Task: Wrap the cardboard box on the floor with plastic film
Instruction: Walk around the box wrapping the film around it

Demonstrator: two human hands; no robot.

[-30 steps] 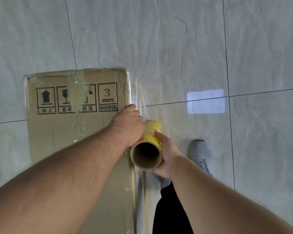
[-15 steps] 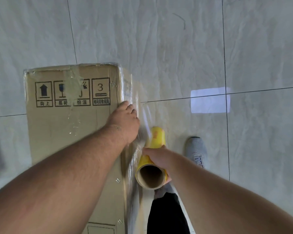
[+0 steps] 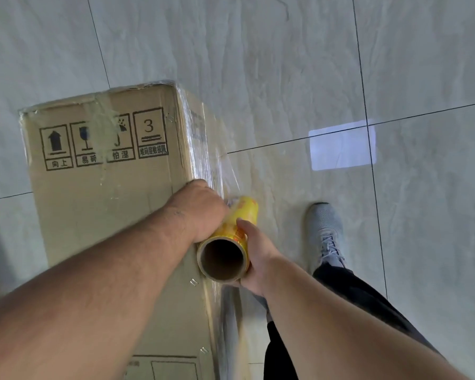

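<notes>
A tall brown cardboard box [image 3: 99,193] with printed handling symbols stands on the tiled floor at the left. Clear plastic film [image 3: 203,160] clings to its right edge and side, stretching down to a yellow roll of film [image 3: 231,242] with a cardboard core. My right hand [image 3: 255,259] grips the roll from the right side. My left hand [image 3: 200,207] rests on the box's right edge beside the roll, its fingers curled over the film there; whether it also grasps the roll is hidden.
Glossy grey floor tiles surround the box, with a bright window reflection [image 3: 343,145] to the right. My grey sneaker [image 3: 325,231] and dark trouser leg [image 3: 362,294] stand right of the roll.
The roll came back up against my left hand at the box's right edge. My right hand shifted from on top of the roll to its right side. The view tilted slightly.
</notes>
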